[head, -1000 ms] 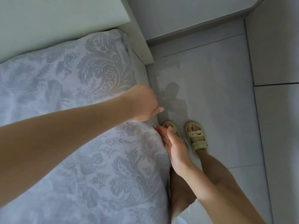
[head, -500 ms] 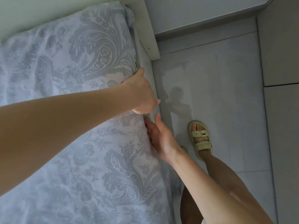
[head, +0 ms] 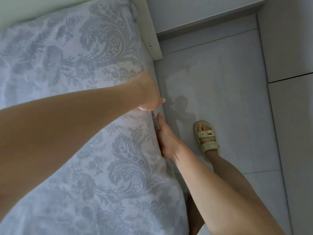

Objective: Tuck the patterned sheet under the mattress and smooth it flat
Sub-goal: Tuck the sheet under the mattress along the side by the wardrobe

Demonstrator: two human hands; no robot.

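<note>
The sheet [head: 101,150] with gray swirls covers the top of the bed [head: 151,28] and folds down over its side by the floor [head: 220,82]. The left hand [head: 149,92] reaches over that edge. Its fingers go down out of sight, so I cannot tell if they grip. The right hand [head: 166,138] lies flat against the side, fingers together, touching the sheet. A sandal [head: 205,139] stands near.

Pale grey floor tiles [head: 220,78] with thin grout lines run beside a white bed frame [head: 152,31]; soft light throws a faint shadow [head: 182,107] across them, below a white wall [head: 194,9].
</note>
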